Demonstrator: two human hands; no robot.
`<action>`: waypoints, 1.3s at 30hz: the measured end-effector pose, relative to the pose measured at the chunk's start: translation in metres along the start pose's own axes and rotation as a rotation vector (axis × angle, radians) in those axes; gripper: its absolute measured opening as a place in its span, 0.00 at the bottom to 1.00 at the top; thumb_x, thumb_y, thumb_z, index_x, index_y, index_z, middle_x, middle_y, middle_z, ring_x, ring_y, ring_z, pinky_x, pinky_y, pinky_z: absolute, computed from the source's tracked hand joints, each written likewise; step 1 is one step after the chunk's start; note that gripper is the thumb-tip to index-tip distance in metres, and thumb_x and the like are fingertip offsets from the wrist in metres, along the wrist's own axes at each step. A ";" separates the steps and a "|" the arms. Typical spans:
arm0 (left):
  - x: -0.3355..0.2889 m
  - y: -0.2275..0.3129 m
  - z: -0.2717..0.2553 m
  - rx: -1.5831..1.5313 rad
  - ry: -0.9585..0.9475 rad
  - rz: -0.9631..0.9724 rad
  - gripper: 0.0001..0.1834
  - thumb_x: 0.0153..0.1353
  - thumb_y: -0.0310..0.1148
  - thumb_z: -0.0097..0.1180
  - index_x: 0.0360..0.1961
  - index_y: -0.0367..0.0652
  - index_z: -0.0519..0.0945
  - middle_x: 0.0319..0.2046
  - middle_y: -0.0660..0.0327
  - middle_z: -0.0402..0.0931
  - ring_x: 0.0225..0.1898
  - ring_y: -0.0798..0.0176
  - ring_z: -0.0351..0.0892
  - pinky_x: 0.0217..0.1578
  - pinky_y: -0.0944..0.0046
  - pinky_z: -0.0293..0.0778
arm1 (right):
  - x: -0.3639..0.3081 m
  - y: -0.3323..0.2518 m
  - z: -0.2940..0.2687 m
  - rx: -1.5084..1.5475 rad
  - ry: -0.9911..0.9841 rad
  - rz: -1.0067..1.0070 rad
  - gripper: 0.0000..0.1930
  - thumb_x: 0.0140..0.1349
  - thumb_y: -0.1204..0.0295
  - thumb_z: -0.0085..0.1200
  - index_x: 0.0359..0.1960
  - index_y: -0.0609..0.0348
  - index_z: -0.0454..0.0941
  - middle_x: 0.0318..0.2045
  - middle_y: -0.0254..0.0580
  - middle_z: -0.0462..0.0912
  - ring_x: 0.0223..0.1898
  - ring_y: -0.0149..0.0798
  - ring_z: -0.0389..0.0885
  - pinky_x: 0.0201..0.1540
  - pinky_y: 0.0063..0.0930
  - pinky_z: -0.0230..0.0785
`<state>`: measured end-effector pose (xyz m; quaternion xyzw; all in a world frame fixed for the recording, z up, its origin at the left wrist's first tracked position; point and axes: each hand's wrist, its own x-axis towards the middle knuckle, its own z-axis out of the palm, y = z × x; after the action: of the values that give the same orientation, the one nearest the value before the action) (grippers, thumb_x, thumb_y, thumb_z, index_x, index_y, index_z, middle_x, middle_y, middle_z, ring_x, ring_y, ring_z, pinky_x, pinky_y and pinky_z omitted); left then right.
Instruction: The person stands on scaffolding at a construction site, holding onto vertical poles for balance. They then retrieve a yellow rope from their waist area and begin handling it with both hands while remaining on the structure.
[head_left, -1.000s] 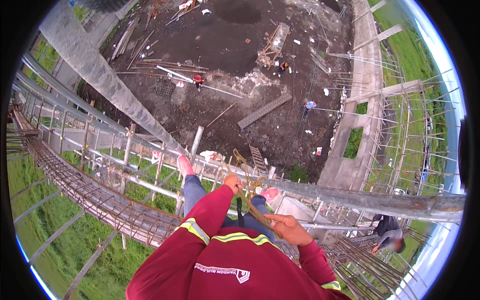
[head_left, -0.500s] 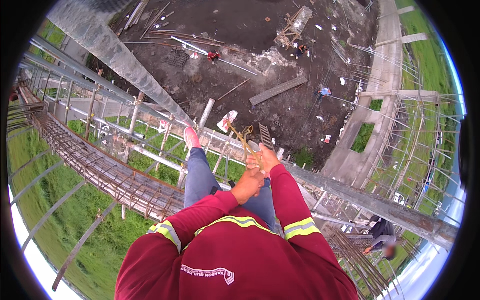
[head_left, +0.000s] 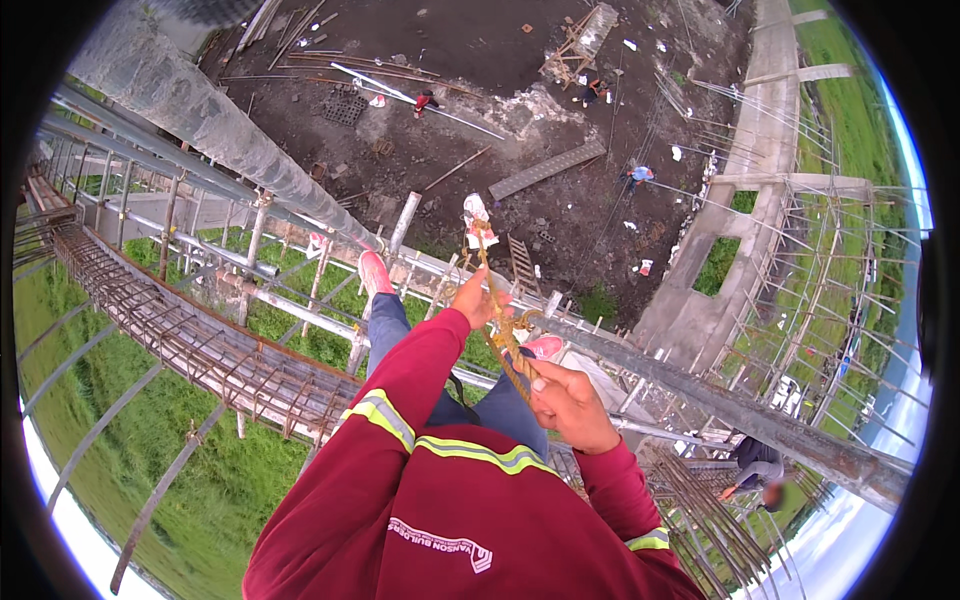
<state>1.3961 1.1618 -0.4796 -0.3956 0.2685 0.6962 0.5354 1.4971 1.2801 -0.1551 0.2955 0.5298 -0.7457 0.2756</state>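
I look straight down from a scaffold high above a building site. My left hand (head_left: pixel 472 300) grips a tan rope (head_left: pixel 497 310) near its upper part. My right hand (head_left: pixel 568 405) holds the same rope lower, close to my chest. The rope runs down to a small white and red bundle (head_left: pixel 477 222) hanging below. Both arms wear dark red sleeves with yellow reflective bands. My legs in blue jeans and pink shoes (head_left: pixel 373 271) rest on the scaffold pipes.
A long steel pipe (head_left: pixel 760 425) runs to the right, another thick pipe (head_left: pixel 220 130) upper left. A rebar cage (head_left: pixel 200 345) lies at left over grass. Another person (head_left: pixel 757 465) crouches lower right. Several workers (head_left: pixel 638 176) stand on the dirt far below.
My left hand has stretched further out along the rope. My right hand has pulled back toward my chest with the rope. The view has tilted slightly.
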 end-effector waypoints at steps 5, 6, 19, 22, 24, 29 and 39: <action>0.046 0.034 0.019 -0.221 0.087 -0.007 0.12 0.72 0.35 0.41 0.48 0.38 0.63 0.34 0.56 0.68 0.24 0.65 0.67 0.24 0.61 0.70 | -0.090 -0.008 -0.019 -0.362 -0.163 -0.054 0.20 0.72 0.65 0.46 0.61 0.61 0.73 0.38 0.38 0.81 0.32 0.26 0.75 0.35 0.21 0.67; 0.038 0.037 0.026 -0.182 0.062 0.023 0.10 0.71 0.33 0.40 0.46 0.38 0.64 0.29 0.61 0.66 0.20 0.68 0.62 0.21 0.64 0.65 | -0.091 0.002 -0.028 -0.398 -0.219 -0.076 0.20 0.72 0.64 0.45 0.61 0.61 0.74 0.40 0.39 0.82 0.34 0.26 0.76 0.37 0.21 0.68; -0.177 -0.068 0.114 0.946 -0.586 -0.037 0.17 0.73 0.43 0.42 0.46 0.38 0.72 0.23 0.66 0.70 0.17 0.69 0.66 0.21 0.66 0.68 | 0.225 0.068 -0.119 0.762 0.285 0.157 0.10 0.69 0.70 0.35 0.32 0.59 0.67 0.20 0.28 0.66 0.15 0.24 0.59 0.17 0.24 0.54; -0.171 -0.061 0.079 0.364 -0.572 -0.296 0.27 0.70 0.53 0.43 0.53 0.38 0.71 0.35 0.56 0.77 0.31 0.61 0.79 0.35 0.56 0.78 | 0.178 0.046 -0.098 0.709 0.307 0.123 0.13 0.70 0.68 0.40 0.41 0.67 0.71 0.19 0.24 0.64 0.14 0.23 0.57 0.16 0.22 0.52; -0.142 -0.047 0.044 0.259 -0.378 -0.230 0.41 0.68 0.62 0.40 0.65 0.34 0.58 0.51 0.46 0.71 0.49 0.52 0.77 0.50 0.49 0.77 | 0.122 0.039 -0.076 0.631 0.209 0.103 0.16 0.70 0.67 0.44 0.48 0.70 0.72 0.19 0.26 0.64 0.13 0.23 0.58 0.14 0.23 0.52; -0.016 -0.017 -0.006 -0.101 0.045 -0.163 0.36 0.71 0.54 0.42 0.64 0.32 0.53 0.52 0.43 0.67 0.49 0.49 0.75 0.49 0.47 0.77 | -0.014 0.013 -0.027 0.460 0.132 0.000 0.19 0.71 0.67 0.43 0.55 0.72 0.72 0.17 0.26 0.59 0.12 0.22 0.56 0.14 0.20 0.50; -0.024 -0.011 -0.017 0.019 0.109 -0.024 0.09 0.66 0.31 0.44 0.27 0.49 0.65 0.18 0.72 0.59 0.15 0.72 0.54 0.15 0.69 0.55 | -0.050 0.064 -0.074 0.071 -0.129 0.148 0.24 0.70 0.62 0.48 0.62 0.66 0.70 0.26 0.38 0.78 0.27 0.29 0.76 0.29 0.23 0.67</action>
<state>1.4144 1.1385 -0.4683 -0.4310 0.2989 0.6647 0.5320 1.5880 1.3369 -0.1787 0.2948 0.4610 -0.7591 0.3526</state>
